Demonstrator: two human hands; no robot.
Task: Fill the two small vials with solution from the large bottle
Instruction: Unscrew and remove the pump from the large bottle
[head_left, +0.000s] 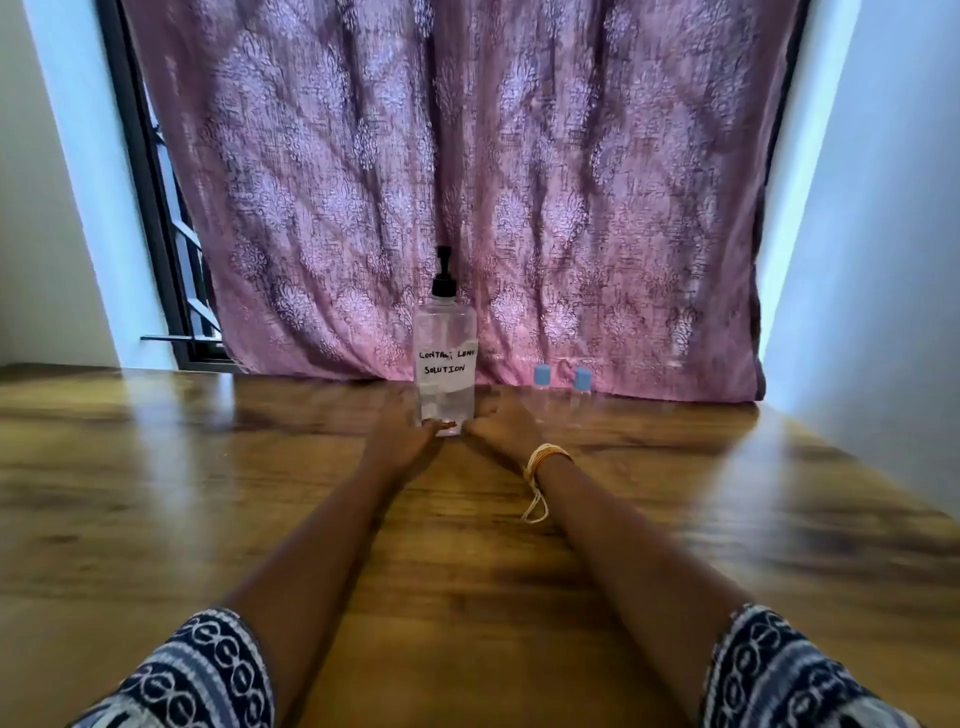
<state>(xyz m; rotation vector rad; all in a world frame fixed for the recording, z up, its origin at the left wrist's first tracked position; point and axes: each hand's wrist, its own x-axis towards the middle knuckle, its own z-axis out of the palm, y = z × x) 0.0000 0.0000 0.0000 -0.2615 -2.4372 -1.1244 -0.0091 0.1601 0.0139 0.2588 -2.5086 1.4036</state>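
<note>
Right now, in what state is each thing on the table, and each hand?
Large bottle: upright, pump cap on, partly filled with clear liquid.
Left vial: upright, blue cap on; fill level unclear.
Right vial: upright, blue cap on; fill level unclear.
Left hand: at the bottle's base, left side.
Right hand: at the bottle's base, right side; grip unclear.
Curtain: drawn closed.
</note>
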